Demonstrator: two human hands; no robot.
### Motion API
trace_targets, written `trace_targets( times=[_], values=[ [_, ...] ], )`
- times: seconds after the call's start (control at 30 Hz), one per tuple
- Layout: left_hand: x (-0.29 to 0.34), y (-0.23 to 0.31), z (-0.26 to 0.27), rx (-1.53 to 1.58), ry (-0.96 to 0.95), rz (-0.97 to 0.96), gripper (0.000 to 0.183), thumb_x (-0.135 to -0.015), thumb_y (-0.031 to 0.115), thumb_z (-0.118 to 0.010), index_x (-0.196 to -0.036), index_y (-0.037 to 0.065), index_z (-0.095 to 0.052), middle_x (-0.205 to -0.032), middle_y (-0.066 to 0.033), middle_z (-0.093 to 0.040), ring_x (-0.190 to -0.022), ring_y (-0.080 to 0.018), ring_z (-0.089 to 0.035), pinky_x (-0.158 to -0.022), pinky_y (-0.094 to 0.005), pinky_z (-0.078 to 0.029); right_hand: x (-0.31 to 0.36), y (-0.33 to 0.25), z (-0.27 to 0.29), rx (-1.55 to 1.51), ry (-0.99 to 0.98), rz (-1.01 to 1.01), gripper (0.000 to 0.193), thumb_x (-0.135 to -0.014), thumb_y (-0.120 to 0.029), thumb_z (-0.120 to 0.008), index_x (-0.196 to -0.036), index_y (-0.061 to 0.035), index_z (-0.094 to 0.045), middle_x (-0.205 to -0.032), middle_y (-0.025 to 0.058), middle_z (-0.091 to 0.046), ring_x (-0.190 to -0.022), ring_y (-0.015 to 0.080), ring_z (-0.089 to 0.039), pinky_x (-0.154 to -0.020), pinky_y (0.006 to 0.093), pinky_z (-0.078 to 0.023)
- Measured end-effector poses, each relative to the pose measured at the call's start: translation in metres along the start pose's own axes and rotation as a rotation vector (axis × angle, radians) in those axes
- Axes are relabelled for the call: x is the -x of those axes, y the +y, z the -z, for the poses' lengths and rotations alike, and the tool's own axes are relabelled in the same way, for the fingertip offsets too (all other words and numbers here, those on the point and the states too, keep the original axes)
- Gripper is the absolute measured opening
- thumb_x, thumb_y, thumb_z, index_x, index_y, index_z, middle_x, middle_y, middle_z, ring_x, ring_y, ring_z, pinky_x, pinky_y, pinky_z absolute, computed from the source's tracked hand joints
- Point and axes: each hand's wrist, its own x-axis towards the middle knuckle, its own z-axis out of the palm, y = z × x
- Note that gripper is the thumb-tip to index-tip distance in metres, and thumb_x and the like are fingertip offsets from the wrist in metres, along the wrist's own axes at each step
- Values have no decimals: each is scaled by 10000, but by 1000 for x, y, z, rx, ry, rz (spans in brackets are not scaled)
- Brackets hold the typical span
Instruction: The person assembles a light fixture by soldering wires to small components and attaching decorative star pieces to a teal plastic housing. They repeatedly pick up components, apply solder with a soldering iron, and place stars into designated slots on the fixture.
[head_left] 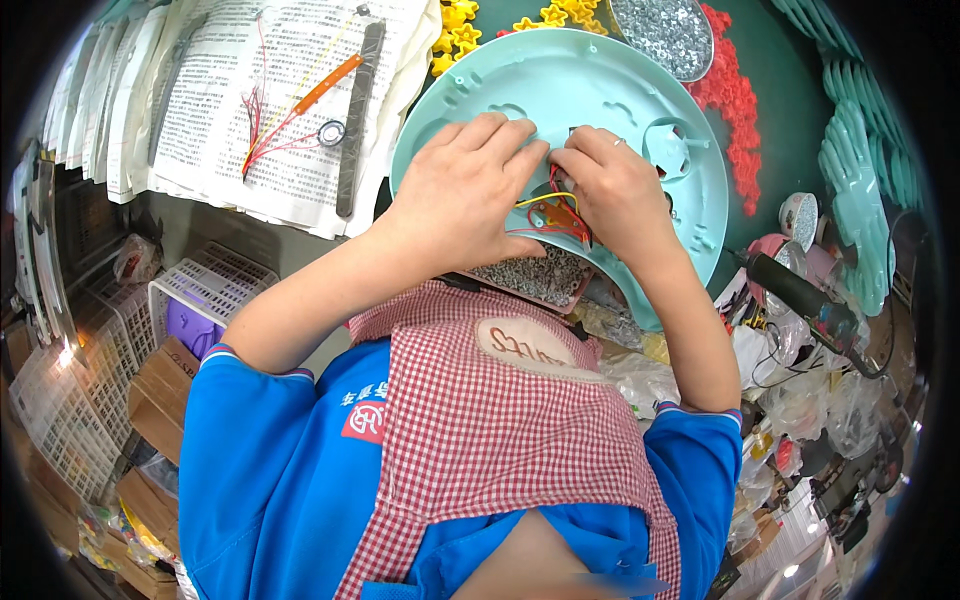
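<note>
A large round teal plastic shell (455, 105) lies with its hollow inside up, a curved cut-out towards me. My left hand (465, 190) rests on its left part, fingers stretched over the surface and thumb apart, near the wiring. Fingers of my right hand (615, 190) are bent and pinched together at the upper end of thin red wires (556, 180); the fingertips are partly hidden. Between the hands, a yellow wire (535, 200) and a small orange-brown board (555, 215) sit near the cut-out.
Printed paper sheets (220, 60) at left carry loose wires with an orange strip (328, 84) and a dark bar (362, 120). Yellow star pieces (455, 35), a screw bowl (665, 35) and red pieces (735, 110) lie behind. A screw tray (540, 275) is near me; an electric screwdriver (800, 300) is right.
</note>
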Motion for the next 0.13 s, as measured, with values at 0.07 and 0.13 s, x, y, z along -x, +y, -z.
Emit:
trace_targets(
  times=[0.07, 0.13],
  values=[
    [0, -1, 1, 2, -3, -8, 853, -600, 470, -842, -1274, 38, -544, -1307, -106, -534, -1223, -286, -498, -1011, -409, -419, 4, 2, 1, -16, 20, -16, 157, -731, -42, -646, -886, -59, -668, -862, 57, -590, -815, 232, -621, -698, 361, -529],
    [0, 1, 2, 1, 3, -10, 830, -616, 487, -834, -1252, 26, -563, -1273, -111, -551, -1221, -274, -500, -1012, -386, -416, 6, 3, 3, 13, 16, -10, 168, -724, -49, -649, -888, -74, -675, -856, 51, -588, -851, 233, -630, -703, 346, -535]
  ],
)
